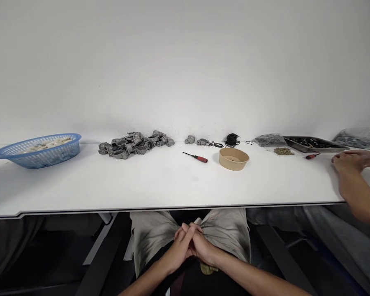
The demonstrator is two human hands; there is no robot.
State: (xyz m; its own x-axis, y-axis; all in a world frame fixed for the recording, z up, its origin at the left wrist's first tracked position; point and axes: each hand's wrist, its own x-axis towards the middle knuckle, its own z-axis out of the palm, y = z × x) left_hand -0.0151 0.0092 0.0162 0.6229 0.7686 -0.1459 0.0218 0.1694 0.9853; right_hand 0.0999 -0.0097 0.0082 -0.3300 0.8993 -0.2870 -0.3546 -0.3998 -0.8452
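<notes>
While a plain pale wall (185,61) rises behind the bench's far edge, lightly specked near its foot, the smooth white bench (160,185) runs across the whole width, its near edge trimmed with a dark line that steps near the left end. Below that edge, light khaki trousers (154,232) cover the seated person's thighs, with dark frame bars (98,255) in shadow to either side.

A blue plastic basket (49,161) of whitish pieces stands at the bench's left end. A heap of grey housings (126,146) lies toward the far edge, left of centre. A shallow metal tray (314,151) of dark parts sits near the far right corner, and a co-worker's hands (351,159) meet over the right end.

Right of centre, the brown bowl (233,164) stands between the near and far edges. The person's left hand (181,242) and right hand (200,246) are clasped together over the lap, fingers folded into each other. Just left of the bowl lies the red-handled screwdriver (200,158), apart from both hands. Black rings (232,139) and brass-coloured pieces (283,151) lie nearer the far edge.
</notes>
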